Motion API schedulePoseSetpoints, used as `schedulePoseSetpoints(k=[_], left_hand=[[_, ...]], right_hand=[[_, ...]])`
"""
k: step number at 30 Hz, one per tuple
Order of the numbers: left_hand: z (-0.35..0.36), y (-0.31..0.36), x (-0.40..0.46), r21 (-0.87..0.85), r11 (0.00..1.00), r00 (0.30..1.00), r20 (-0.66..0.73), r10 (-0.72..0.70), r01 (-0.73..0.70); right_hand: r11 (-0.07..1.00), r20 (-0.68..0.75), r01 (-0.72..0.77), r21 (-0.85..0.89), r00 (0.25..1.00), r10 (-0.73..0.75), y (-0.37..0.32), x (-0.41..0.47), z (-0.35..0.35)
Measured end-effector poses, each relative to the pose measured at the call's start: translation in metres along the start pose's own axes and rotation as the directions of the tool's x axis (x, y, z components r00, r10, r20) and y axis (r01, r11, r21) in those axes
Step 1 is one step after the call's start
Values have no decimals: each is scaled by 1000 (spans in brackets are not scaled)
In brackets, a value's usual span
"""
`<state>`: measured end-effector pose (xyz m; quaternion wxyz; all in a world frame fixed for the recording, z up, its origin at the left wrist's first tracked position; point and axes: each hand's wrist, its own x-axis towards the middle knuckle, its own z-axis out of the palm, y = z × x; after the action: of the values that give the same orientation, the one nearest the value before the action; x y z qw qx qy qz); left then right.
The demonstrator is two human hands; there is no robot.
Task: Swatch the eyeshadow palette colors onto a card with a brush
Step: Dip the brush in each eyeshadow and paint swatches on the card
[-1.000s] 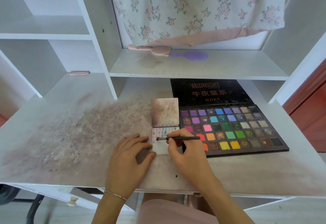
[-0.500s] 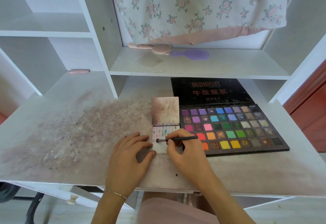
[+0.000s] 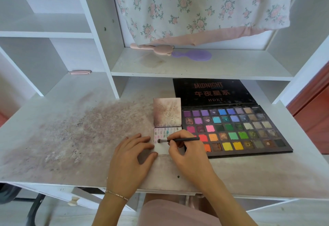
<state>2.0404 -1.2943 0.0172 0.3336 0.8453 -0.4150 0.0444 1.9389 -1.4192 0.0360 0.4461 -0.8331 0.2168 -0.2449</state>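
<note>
Left hand [image 3: 130, 156] rests flat with loose fingers pinning the small white swatch card [image 3: 162, 147] just left of the big black multicolour eyeshadow palette [image 3: 233, 129], probably so it won't slide while the right hand [image 3: 185, 152] pinches the thin black brush [image 3: 176, 140], tip on the card.

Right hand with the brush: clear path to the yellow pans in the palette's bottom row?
Probably yes. The right hand grips the thin black brush over the white swatch card, right beside the open black eyeshadow palette. Its yellow pans lie uncovered, with nothing between.
</note>
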Motion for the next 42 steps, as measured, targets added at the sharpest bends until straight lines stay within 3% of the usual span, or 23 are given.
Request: schedulePoseSetpoints(k=[13,21,32,35,42], left_hand=[[-1,1,0,4,1000,1000,8,3,-3],[-2,1,0,-21,1000,1000,2,-8,8],[-1,1,0,-19,1000,1000,7,-13,13],[-1,2,0,-20,1000,1000,5,-20,20],[-2,3,0,-11,1000,1000,13,-23,23]], right_hand=[[999,-12,21,42,1000,-20,1,-1,-2],[971,-255,93,222,966,-35,5,-6,-16],[996,-428,-1,87,903,39,36,-19,-81],[996,-413,-25,91,909,60,41,-19,-88],[997,-318,-20,-76,948,-5,45,-19,-87]])
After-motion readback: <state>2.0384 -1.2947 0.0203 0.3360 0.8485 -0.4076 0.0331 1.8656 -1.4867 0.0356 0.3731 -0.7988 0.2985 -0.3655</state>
